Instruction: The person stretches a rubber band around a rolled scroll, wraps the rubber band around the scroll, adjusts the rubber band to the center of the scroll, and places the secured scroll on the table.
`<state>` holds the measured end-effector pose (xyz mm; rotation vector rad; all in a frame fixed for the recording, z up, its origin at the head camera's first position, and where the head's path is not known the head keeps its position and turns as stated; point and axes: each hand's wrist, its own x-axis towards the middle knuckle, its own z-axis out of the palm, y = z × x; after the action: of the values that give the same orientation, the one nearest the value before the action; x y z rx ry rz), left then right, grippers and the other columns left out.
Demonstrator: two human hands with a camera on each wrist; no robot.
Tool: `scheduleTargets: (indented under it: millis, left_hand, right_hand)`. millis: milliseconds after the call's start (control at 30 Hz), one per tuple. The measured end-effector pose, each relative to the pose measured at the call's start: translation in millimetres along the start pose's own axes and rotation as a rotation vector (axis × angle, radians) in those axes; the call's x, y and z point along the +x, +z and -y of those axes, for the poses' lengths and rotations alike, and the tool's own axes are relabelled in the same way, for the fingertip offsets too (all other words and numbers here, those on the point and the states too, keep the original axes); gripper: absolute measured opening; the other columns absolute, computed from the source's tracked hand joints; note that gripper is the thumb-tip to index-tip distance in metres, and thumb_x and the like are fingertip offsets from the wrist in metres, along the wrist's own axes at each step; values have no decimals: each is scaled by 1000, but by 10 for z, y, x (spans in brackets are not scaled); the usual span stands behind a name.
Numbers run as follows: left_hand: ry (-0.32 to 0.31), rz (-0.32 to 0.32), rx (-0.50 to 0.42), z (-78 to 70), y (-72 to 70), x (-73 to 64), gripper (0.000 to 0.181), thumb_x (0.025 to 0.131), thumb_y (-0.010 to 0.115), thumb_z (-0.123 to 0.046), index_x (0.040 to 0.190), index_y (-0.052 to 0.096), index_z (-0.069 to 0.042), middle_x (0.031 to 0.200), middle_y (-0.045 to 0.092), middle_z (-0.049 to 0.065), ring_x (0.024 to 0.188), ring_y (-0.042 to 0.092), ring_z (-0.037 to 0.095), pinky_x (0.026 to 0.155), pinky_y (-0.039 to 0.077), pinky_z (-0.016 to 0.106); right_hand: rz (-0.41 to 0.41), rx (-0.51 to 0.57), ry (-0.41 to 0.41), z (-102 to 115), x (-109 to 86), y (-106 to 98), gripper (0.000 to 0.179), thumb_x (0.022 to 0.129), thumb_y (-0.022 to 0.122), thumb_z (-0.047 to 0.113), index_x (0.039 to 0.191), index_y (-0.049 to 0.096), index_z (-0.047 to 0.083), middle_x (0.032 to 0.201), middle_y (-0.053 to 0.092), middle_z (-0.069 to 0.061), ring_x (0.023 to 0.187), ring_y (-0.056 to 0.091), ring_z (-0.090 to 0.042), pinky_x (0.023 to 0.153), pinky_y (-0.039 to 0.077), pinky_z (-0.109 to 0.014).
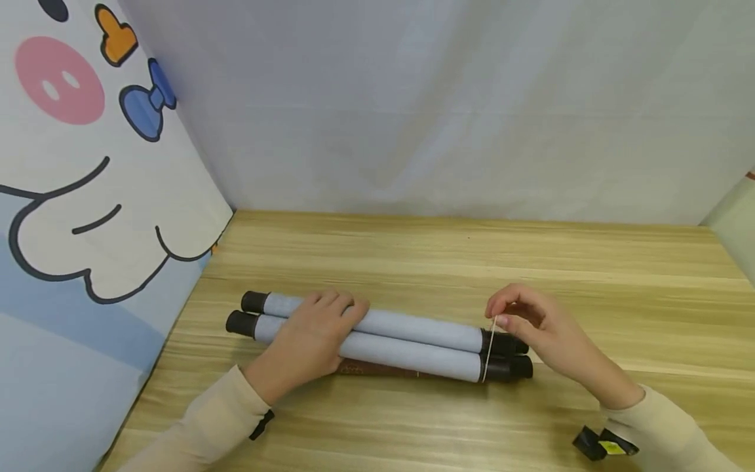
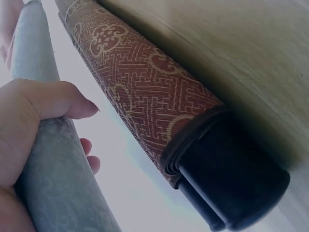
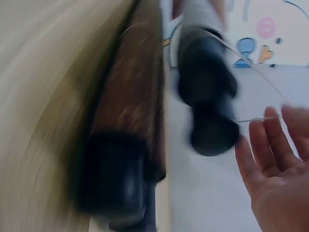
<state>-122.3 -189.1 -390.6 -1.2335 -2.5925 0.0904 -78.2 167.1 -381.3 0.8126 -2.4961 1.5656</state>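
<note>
Two pale blue rolled scrolls [image 1: 413,350] with black end knobs [image 1: 240,322] lie side by side, slanting across the table. A brown-red patterned scroll [image 2: 140,77] shows beneath the front one in the head view. My left hand [image 1: 315,334] grips the pale scrolls left of their middle, with the thumb [image 2: 67,101] on the near side in the left wrist view. At the right end, my right hand [image 1: 545,334] pinches a thin whitish band [image 1: 489,357] between thumb and fingers. That band is stretched taut across the pale scrolls beside their black right ends [image 3: 207,72].
A wood-grain table [image 1: 366,255] spreads under everything. Behind it hangs a pale curtain [image 1: 448,131], and a cartoon-printed panel [image 1: 135,262] stands along the left edge. A black strap with a yellow label [image 1: 611,448] shows by the right sleeve.
</note>
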Motion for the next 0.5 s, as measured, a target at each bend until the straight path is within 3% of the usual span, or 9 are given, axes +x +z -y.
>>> scheduleTargets:
  millis: [67,167,267,333,433,500]
  left_hand:
    - [36,-24,1,-18,1,0,70,63,86,-15,125,52,-19,108,61,1,101,61,22,86,52,39]
    - [84,-64,-10,-44,-5,2,67,65,80,-5,124,53,-19,106,61,0,101,61,22,87,52,39]
    - [107,-83,-19,-56,-17,2,62,69,75,-1,123,53,-18,105,61,0,101,62,22,88,52,39]
    - [124,-89,-29,-53,-22,0,60,70,73,1,124,53,-18,105,61,0,101,61,21,90,52,39]
    - [145,-95,-39,-43,-28,-4,58,72,69,2,124,53,-18,104,62,-1,100,60,19,92,51,38]
    - [154,-99,-39,-37,-34,-5,58,73,68,3,124,53,-18,104,62,-1,100,60,19,94,51,38]
  right_hand:
    - [-17,218,97,23,15,-7,13,98,51,-5,102,56,7,89,62,4,79,62,-10,75,55,-22]
    - [-3,407,155,13,47,-20,12,100,46,-3,103,51,7,75,52,4,55,48,-17,51,49,-28]
    - [35,394,203,-24,39,-37,12,99,49,-2,100,53,10,66,41,4,48,28,-22,39,29,-33]
    - [59,307,241,-33,22,-60,10,97,54,0,93,57,9,63,40,5,47,27,-21,40,26,-33]
    - [133,214,304,-40,7,-90,23,94,55,1,72,51,5,57,31,-1,47,24,-18,41,25,-30]
    - [193,298,322,-43,4,-96,33,94,48,0,63,39,5,55,25,-4,46,21,-18,40,20,-29]
